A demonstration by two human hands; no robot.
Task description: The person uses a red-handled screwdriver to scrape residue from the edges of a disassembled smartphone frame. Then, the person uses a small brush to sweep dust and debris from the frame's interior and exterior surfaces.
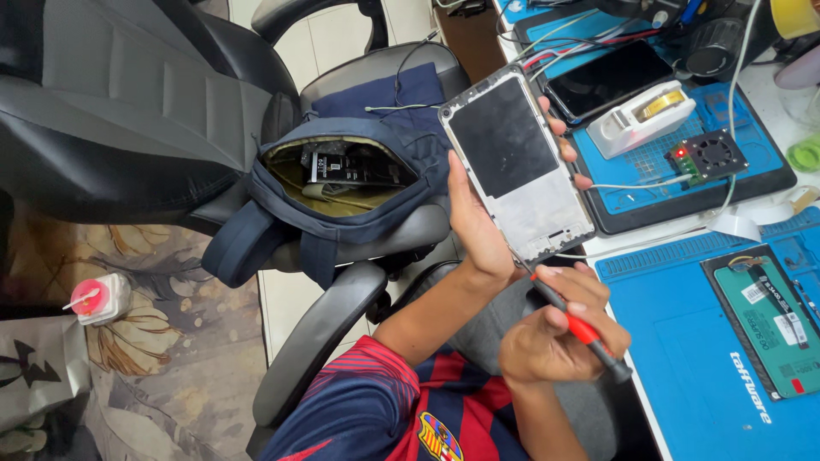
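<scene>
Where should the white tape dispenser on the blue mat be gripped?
Grip the tape dispenser across its two long flat sides, coming from above. Its white body lies lengthwise on the blue mat, and the roll end looks awkward to pinch.

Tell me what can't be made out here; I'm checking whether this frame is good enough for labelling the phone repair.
Head view only:
- Screwdriver tip: too small, against the phone frame; the screw itself cannot be seen.
- Phone frame's far side: faces away from the camera.
- Left hand palm: hidden behind the frame.
- Right hand fingers: partly covered by the red handle.
- Bag contents: dark, mostly shadowed.
- Green part on the blue mat: cut by the right edge.
</scene>
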